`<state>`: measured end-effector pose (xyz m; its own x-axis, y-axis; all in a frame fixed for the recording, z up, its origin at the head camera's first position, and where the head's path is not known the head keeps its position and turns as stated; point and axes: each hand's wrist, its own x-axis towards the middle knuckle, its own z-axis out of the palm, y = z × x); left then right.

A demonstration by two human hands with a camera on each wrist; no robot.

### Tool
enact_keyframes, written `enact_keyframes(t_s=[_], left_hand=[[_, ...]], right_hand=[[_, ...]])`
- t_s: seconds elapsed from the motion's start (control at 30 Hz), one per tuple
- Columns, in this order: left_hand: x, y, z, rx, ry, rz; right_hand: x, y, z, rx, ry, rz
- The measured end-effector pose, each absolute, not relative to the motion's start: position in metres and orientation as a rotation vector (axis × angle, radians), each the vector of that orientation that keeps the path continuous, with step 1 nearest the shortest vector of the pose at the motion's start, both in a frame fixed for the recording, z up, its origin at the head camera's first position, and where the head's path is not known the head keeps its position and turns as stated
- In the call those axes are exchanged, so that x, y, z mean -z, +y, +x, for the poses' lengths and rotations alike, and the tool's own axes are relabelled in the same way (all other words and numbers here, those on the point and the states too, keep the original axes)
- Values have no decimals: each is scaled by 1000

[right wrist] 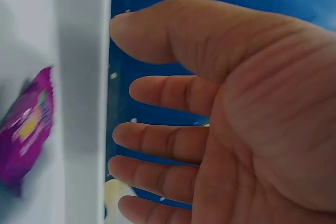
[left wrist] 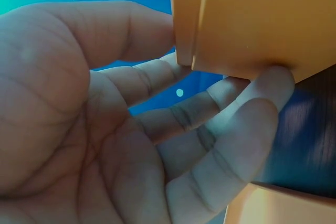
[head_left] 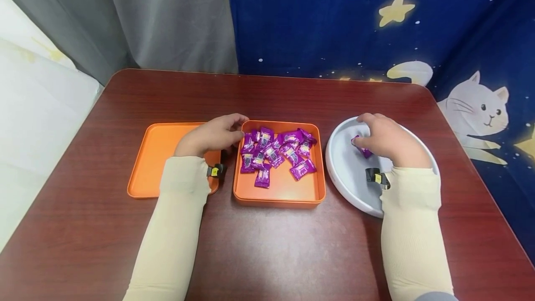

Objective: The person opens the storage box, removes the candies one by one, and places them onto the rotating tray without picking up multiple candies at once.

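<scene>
In the head view, the person's left hand (head_left: 211, 136) is at the far left corner of an orange box (head_left: 288, 190). Its thumb meets the rim, while other relaxed fingertips rest against the outer wall, as the left wrist view shows. Inside the box lie several purple-wrapped candies (head_left: 271, 154), mostly toward the far side. Over a round white tray (head_left: 350, 178), the right hand (head_left: 388, 140) hovers with fingers spread and nothing held. A single purple-wrapped candy (head_left: 362, 148) lies on that tray near the thumb, partly hidden by the hand; the right wrist view shows this candy (right wrist: 29, 129) apart from the fingers.
A shallow orange tray (head_left: 150, 166) lies left of the box, partly under the left forearm. All of these stand on a dark red wooden table (head_left: 267, 254). Grey and blue curtains (head_left: 317, 22) hang beyond its far edge.
</scene>
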<state>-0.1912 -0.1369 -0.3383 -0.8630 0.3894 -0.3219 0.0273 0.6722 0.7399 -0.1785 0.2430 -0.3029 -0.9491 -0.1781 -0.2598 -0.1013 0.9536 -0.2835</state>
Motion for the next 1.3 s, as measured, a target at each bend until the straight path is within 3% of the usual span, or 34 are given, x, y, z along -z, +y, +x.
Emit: enact_keyframes(t_s=[0.47, 0.87, 1.3], left_hand=[[336, -132, -191, -1052, 2438, 340], [337, -134, -190, -1044, 2452, 345], [338, -136, -191, -1038, 2450, 345]], right_hand=[[279, 195, -164, 444, 2817, -304], [287, 129, -161, 470, 2813, -585], [302, 110, -162, 378, 2774, -642]])
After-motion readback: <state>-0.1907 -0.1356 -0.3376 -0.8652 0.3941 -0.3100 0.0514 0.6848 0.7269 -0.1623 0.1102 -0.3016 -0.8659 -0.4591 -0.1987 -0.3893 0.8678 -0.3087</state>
